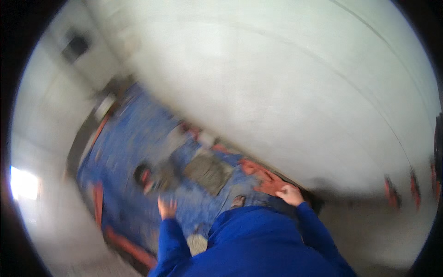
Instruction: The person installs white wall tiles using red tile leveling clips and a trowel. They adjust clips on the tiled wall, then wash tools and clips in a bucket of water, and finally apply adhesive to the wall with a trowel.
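Note:
My left hand (167,208) is held out over a blue sheet (124,134), fingers spread and nothing in them. Just beyond it lies a blurred dark object with a bit of red (144,175), beside a grey-brown heap (164,176). To the right is a squarish grey-brown mass (208,173), its surface rough. My right hand (290,195) appears over the near end of a crumpled red sheet (262,177). Its fingers look bent, but blur hides whether they touch or grip the sheet.
A long pale wall (277,92) borders the blue sheet on the far right. Red strips (129,247) lie along its left edge. Below my body a shoe (197,243) shows. Blurred red and dark things (392,191) stand at the far right, and a bright opening (24,183) is at left.

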A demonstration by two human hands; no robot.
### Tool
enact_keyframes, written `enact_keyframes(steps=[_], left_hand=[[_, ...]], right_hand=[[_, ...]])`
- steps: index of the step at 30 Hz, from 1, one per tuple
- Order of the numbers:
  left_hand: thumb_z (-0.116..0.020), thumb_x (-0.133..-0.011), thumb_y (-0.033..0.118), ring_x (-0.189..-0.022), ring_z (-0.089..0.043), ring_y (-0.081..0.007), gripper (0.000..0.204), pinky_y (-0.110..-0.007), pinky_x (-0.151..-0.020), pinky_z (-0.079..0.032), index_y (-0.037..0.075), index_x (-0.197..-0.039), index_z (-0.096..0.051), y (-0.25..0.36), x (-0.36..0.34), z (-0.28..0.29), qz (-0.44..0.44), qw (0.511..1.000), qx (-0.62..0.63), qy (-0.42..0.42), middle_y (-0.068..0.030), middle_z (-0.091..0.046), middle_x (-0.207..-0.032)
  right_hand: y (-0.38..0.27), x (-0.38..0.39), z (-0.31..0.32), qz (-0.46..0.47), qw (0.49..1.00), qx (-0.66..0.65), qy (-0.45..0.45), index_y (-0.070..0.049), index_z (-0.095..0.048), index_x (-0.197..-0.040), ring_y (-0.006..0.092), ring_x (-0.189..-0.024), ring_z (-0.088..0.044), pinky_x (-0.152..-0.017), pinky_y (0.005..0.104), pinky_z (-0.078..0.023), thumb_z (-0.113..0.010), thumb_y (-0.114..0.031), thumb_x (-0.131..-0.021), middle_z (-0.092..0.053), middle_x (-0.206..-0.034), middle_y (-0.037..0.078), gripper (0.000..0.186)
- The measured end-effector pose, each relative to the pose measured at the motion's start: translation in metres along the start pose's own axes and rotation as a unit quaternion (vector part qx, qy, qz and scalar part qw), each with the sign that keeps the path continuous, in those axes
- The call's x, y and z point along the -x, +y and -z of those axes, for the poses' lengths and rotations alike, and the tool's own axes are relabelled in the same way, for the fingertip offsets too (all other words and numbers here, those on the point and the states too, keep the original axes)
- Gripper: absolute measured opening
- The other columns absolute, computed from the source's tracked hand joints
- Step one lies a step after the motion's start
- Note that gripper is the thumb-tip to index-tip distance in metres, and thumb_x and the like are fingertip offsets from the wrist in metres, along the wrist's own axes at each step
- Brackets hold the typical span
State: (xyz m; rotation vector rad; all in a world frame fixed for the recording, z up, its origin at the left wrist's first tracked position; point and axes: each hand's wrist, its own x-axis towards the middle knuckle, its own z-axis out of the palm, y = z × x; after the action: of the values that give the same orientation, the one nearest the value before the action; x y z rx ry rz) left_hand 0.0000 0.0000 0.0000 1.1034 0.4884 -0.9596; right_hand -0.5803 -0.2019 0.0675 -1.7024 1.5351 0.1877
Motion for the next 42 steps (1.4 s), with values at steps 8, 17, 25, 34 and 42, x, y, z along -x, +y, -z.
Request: enact_keyframes(steps=[8, 17, 25, 34, 42], left_hand=[[-0.061, -0.098, 0.043, -0.111, -0.050, -0.0254, 0.051, -0.043, -0.086, -0.045, 0.010, -0.135, -0.050, 0.043, -0.020, 0.037, 0.153, 0.639, -0.729, -0.192, -0.0077, -0.051, -0.130], [-0.063, -0.101, 0.029, -0.084, -0.068, -0.0189, 0.034, -0.032, -0.070, -0.054, -0.002, -0.115, -0.067, 0.004, 0.212, -0.285, -0.126, 0.554, -0.623, -0.538, -0.0088, -0.070, -0.104], [-0.057, -0.106, 0.031, -0.125, -0.056, -0.0288, 0.039, -0.043, -0.106, -0.046, -0.001, -0.127, -0.065, 0.002, 0.458, -0.410, -0.711, 0.234, -0.356, -0.560, -0.0168, -0.064, -0.128], [-0.057, -0.103, 0.046, -0.132, -0.043, -0.0305, 0.049, -0.048, -0.103, -0.031, 0.011, -0.138, -0.056, -0.056, 0.473, -0.499, -0.922, 0.006, -0.055, -0.382, -0.0156, -0.049, -0.146], [-0.056, -0.103, 0.049, -0.138, -0.039, -0.0295, 0.056, -0.051, -0.106, -0.030, 0.014, -0.146, -0.050, -0.074, 0.459, -0.520, -0.935, -0.017, -0.027, -0.352, -0.0164, -0.047, -0.149]], right_hand=[[-0.054, 0.207, -0.156, -0.351, 0.654, -0.629, 0.233, -0.002, -0.064, -0.102, 0.0077, -0.045, -0.039, -0.040, 0.0289, -0.029, -0.037, -0.083, -0.093, -0.054, -0.066, 0.003, 0.086], [-0.016, 0.231, -0.197, -0.241, 0.477, -0.801, 0.271, -0.006, -0.063, -0.111, 0.0157, -0.052, -0.049, -0.047, 0.0355, -0.039, -0.045, -0.070, -0.098, -0.058, -0.069, 0.004, 0.068], [-0.009, 0.170, -0.198, -0.199, 0.571, -0.661, 0.444, -0.006, -0.068, -0.117, 0.0208, -0.062, -0.064, -0.053, 0.0384, -0.050, -0.061, -0.038, -0.101, -0.066, -0.078, 0.009, 0.037], [0.104, 0.192, -0.022, -0.121, 0.436, -0.565, 0.689, -0.005, -0.058, -0.070, 0.0180, -0.053, -0.050, -0.054, 0.0390, -0.039, -0.060, -0.036, -0.099, -0.054, -0.059, 0.005, 0.043], [0.108, 0.155, 0.027, -0.238, 0.315, -0.454, 0.799, 0.000, -0.069, -0.096, 0.0364, -0.080, -0.072, -0.072, 0.0440, -0.054, -0.073, -0.018, -0.086, -0.072, -0.086, 0.020, 0.021]])
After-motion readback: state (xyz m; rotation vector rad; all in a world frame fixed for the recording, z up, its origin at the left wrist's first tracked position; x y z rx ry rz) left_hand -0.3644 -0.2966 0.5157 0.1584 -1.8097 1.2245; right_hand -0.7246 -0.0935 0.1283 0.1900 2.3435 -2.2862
